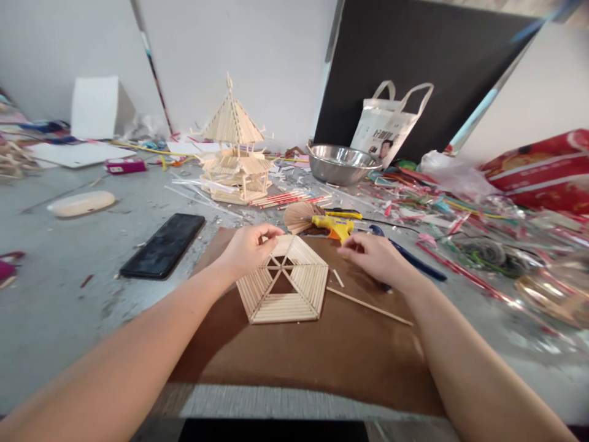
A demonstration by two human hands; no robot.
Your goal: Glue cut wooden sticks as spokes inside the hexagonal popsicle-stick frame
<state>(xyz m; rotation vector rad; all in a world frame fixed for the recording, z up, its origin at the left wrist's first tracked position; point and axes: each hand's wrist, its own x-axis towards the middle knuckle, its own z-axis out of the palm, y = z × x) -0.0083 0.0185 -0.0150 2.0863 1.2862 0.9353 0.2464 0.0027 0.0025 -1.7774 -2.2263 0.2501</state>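
Observation:
A hexagonal frame (288,307) of thin wooden sticks lies on the brown board. Its spokes meet at a hub, and gaps around the middle show the board beneath. At its upper left edge, my left hand (251,250) has curled fingers gripping the rim. My right hand (375,258) hovers right of the frame with thumb and fingertips pinched together; anything between them is too small to make out. Below it lie a long loose stick (370,306) and a short stick piece (338,278). A yellow glue gun (334,226) rests just beyond the frame, near blue-handled pliers (414,261).
A stick pagoda model (237,132) stands behind, with red-and-white sticks (288,197) before it. A black phone (163,245) lies left of the brown board (294,362). Further back are a metal bowl (343,166) and a white bag (384,126). Scraps and wire clutter the right side.

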